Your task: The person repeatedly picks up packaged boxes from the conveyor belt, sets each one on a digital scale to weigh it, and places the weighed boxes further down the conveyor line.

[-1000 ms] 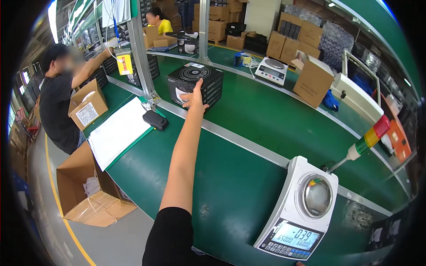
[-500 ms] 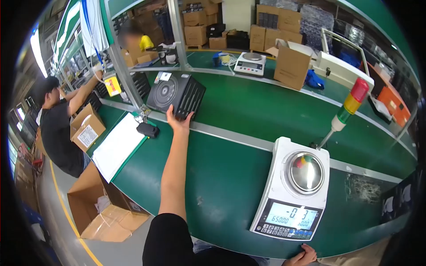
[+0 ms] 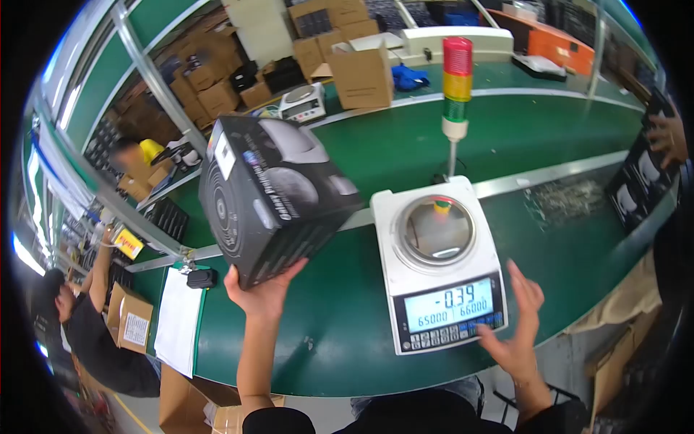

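A black printed product box [image 3: 278,217], its side reading something like "Galaxy Projector", is held tilted above the green bench. My left hand [image 3: 262,296] is closed on its lower end, thumb and fingers on either side. To the right of the box sits a white digital scale [image 3: 387,249] with a bare round metal pan [image 3: 437,230]. Its lit display [image 3: 448,305] reads about -0.39. Beside the scale's front right corner, my right hand [image 3: 517,336] is open, fingers spread, with nothing in it; the thumb is close to the keypad.
Behind the scale stands a red, yellow and green signal light [image 3: 456,87]. A clipboard with paper [image 3: 178,318] lies at left, a black device [image 3: 202,278] near its top. Another person's hand [image 3: 666,134] touches a black box [image 3: 640,181] at right. A co-worker [image 3: 94,333] works at left.
My left hand has brought the box nearer and to the right, relative to the bench. My right hand has risen from the bench edge to the scale's side. The view has turned right.
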`<act>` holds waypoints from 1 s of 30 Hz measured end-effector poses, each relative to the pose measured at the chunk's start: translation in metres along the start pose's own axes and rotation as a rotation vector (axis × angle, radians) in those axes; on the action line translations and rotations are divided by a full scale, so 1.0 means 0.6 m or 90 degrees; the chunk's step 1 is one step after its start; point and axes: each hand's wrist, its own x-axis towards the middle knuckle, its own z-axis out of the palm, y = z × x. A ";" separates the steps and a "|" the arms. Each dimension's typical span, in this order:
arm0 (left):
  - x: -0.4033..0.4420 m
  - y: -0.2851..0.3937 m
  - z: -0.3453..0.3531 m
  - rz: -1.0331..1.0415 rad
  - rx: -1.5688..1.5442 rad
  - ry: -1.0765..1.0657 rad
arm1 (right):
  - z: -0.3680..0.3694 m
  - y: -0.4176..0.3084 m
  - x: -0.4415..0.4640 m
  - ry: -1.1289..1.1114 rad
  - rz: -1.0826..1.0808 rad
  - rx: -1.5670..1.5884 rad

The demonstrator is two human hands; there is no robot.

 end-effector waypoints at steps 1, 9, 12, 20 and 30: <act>-0.009 -0.016 0.030 -0.033 -0.017 -0.020 | 0.000 -0.012 0.025 -0.075 -0.031 0.009; -0.040 -0.063 0.173 -0.410 0.136 -0.124 | 0.058 -0.016 0.077 0.015 -0.008 0.082; -0.037 -0.085 0.188 -0.406 0.218 -0.154 | 0.095 0.042 0.053 0.077 0.061 0.204; 0.010 -0.093 0.170 -0.441 0.060 -0.230 | 0.075 0.045 0.078 0.087 0.105 0.103; 0.052 -0.015 0.087 -0.105 0.129 -0.092 | 0.049 0.044 -0.016 0.189 0.168 0.189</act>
